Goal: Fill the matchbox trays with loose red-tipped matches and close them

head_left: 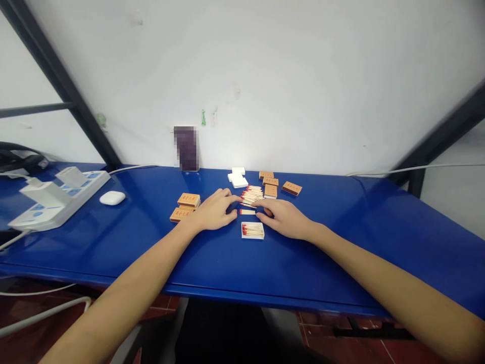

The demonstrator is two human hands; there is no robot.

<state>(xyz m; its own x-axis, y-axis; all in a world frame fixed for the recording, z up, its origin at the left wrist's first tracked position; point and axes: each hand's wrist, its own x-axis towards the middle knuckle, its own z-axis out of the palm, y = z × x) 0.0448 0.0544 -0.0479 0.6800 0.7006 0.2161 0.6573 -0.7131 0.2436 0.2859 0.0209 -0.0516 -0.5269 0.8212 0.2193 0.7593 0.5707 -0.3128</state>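
A loose pile of red-headed matches (252,194) lies on the blue table between my hands. A small row of matches (247,212) is set apart just in front of the pile. My left hand (217,210) is at the left, by the red heads, its index finger and thumb apart. From the right, my right hand (284,216) reaches in, index fingertip at the pile's near edge and thumb by the row's right end. Its index finger and thumb are spread too. Nearer to me stands a white matchbox tray (252,237) with several matches inside, heads to the left.
Orange matchboxes (189,199) are stacked beside my left hand, partly covered by it. More matchboxes (270,181) lie behind the pile, with one (291,188) farther right. White trays (238,180) sit near the wall. At left are a white case (112,197) and a power strip (56,212).
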